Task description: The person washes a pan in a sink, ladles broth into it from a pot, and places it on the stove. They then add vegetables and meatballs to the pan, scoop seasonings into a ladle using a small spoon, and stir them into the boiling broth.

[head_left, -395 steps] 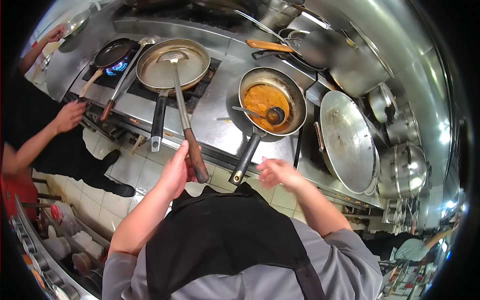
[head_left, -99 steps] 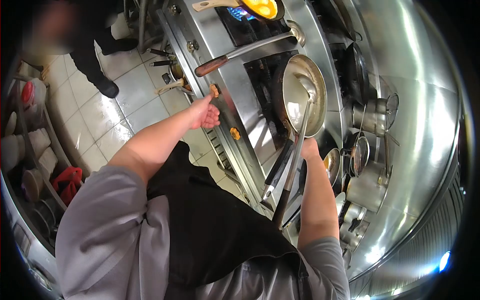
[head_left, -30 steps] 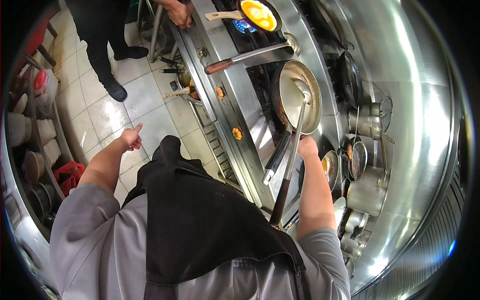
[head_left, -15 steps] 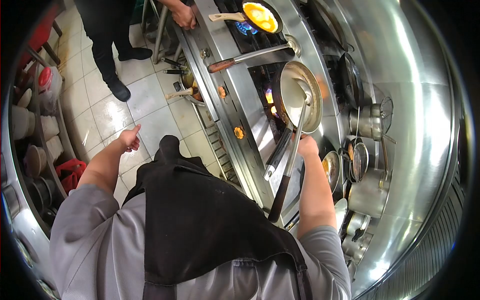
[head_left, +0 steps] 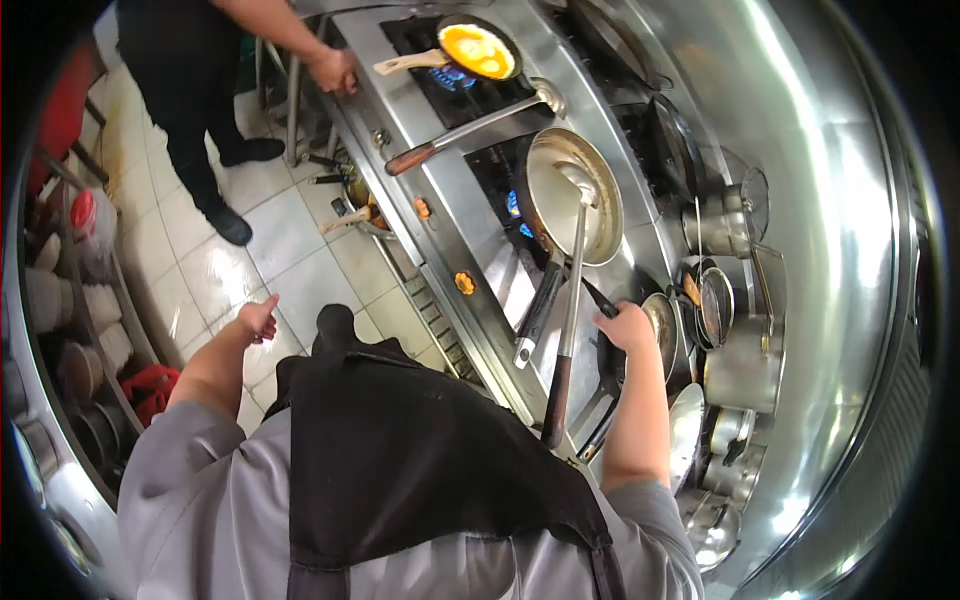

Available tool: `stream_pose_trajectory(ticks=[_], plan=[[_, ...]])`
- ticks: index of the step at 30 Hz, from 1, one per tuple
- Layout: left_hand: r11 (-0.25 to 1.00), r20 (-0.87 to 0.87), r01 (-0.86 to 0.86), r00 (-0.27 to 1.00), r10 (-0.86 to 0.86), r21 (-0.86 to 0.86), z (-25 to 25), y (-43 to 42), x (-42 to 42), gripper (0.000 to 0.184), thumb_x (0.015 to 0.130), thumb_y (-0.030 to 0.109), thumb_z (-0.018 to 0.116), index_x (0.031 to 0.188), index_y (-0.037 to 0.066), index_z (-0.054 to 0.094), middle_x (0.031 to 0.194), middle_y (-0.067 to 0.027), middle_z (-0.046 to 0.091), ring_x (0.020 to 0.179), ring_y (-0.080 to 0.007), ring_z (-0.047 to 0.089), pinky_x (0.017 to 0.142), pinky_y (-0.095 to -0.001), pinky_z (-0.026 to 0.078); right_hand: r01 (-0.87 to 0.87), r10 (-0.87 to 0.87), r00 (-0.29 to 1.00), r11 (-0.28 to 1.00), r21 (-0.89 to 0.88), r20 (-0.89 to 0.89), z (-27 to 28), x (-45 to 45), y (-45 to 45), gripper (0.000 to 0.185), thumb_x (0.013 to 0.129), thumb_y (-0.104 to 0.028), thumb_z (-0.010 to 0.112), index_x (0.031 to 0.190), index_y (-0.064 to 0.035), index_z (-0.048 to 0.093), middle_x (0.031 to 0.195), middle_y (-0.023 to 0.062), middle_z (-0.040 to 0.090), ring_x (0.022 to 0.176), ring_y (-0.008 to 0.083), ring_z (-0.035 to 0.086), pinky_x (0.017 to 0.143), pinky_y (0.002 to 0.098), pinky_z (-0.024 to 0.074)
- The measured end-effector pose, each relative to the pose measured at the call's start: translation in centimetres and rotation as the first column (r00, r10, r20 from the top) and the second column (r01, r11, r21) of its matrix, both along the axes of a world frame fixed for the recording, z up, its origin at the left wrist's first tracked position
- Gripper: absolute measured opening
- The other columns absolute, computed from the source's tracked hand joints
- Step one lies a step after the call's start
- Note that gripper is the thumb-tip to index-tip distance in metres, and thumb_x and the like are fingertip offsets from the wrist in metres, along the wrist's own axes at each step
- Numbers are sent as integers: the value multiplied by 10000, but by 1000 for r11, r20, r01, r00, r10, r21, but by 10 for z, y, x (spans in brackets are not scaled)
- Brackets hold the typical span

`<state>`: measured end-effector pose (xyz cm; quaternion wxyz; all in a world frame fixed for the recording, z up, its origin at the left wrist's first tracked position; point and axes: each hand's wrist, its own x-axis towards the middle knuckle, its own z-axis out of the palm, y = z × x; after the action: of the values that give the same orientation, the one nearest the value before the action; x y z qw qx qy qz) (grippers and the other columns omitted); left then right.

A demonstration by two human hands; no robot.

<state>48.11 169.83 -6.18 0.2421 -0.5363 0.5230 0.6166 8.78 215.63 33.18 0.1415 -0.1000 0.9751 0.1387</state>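
My right hand [head_left: 628, 327] is closed around a black handle [head_left: 601, 298] beside the stove; what the handle belongs to is partly hidden by the hand. Just beyond it lies a small pan [head_left: 660, 322]. To its upper left, a large frying pan [head_left: 545, 190] sits over a lit burner with its black handle towards me. A long ladle [head_left: 577, 270] rests with its bowl in that pan and its dark wooden grip over the stove's front. My left hand [head_left: 259, 319] hangs over the floor, holding nothing, thumb out and fingers loosely bent.
A smaller pan [head_left: 478, 50] with yellow egg is on a lit burner. Another ladle [head_left: 470, 128] lies between the burners. A person's hand [head_left: 333, 72] rests at the stove edge. Several pots [head_left: 745, 370] line the back right. Shelves with bowls [head_left: 80, 370] stand at left.
My right hand has moved back from beside the large pan, towards me, and the black handle now shows in it. The view has shifted slightly. My left hand stays empty.
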Motion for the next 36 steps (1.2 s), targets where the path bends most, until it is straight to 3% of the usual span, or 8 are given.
stream_pose_trajectory(ticks=[8, 10, 14, 20, 24, 26, 29, 36], plan=[[771, 202, 585, 811, -549, -253, -13, -19, -23, 709, 938, 600, 392, 751, -19, 682, 653, -121, 665, 601, -224, 662, 587, -382, 541, 43, -164, 964, 872, -487, -209, 12, 103, 75, 336, 744, -267, 735, 890, 12, 619, 725, 200, 638, 696, 340, 630, 669, 415, 482], [680, 297, 691, 721, -625, -247, -14, -23, -34, 700, 936, 583, 397, 654, 0, 664, 611, -116, 654, 594, -229, 661, 663, -370, 549, 95, -213, 962, 851, -517, -174, 11, 130, 79, 313, 796, -254, 730, 798, 10, 561, 621, 106, 572, 576, 186, 579, 563, 354, 454], [657, 267, 708, 706, -656, -258, -2, -28, -61, 627, 931, 533, 433, 610, 34, 636, 592, -107, 641, 580, -227, 667, 730, -356, 539, 336, -448, 891, 552, -763, 68, -13, 178, 76, 240, 897, -222, 652, 875, 4, 572, 635, 35, 587, 536, 103, 561, 512, 261, 454], [372, 298, 858, 481, -825, -355, 3, -27, -125, 657, 927, 531, 411, 668, -11, 679, 626, -150, 662, 706, -255, 683, 823, -380, 518, 203, -581, 812, 358, -911, -47, -29, 236, 71, 152, 912, -144, 638, 959, -16, 570, 719, 5, 585, 640, 88, 542, 581, 248, 443], [393, 273, 852, 492, -827, -345, 4, -17, -166, 643, 917, 534, 429, 737, -21, 700, 711, -179, 681, 813, -289, 685, 881, -397, 496, 223, -658, 735, 5, -975, 164, -15, 264, 64, 215, 967, -130, 558, 1146, -21, 511, 745, -9, 545, 620, 63, 533, 549, 202, 417], [115, 263, 702, 408, -874, -703, -57, -20, -165, 636, 913, 521, 433, 729, -28, 696, 724, -189, 681, 829, -309, 678, 889, -395, 489, 193, -657, 736, -25, -981, 162, -18, 275, 72, 218, 993, -166, 517, 1156, -22, 502, 741, 5, 550, 611, 83, 548, 540, 220, 428], [357, 220, 832, 478, -851, -425, 26, 6, -187, 618, 911, 500, 435, 769, -38, 702, 746, -184, 690, 844, -320, 674, 891, -403, 485, 169, -698, 661, -219, -961, 276, -13, 290, 77, 232, 1006, -211, 501, 1139, -21, 512, 704, 32, 554, 553, 113, 551, 515, 255, 441], [113, 369, 926, 252, -895, -361, 49, 26, -157, 585, 909, 486, 428, 886, -26, 709, 792, -171, 704, 887, -320, 675, 903, -415, 480, 152, -699, 681, -156, -976, 217, -27, 342, 112, 243, 965, -181, 574, 1132, -14, 518, 638, -4, 507, 497, 74, 473, 452, 227, 376]])
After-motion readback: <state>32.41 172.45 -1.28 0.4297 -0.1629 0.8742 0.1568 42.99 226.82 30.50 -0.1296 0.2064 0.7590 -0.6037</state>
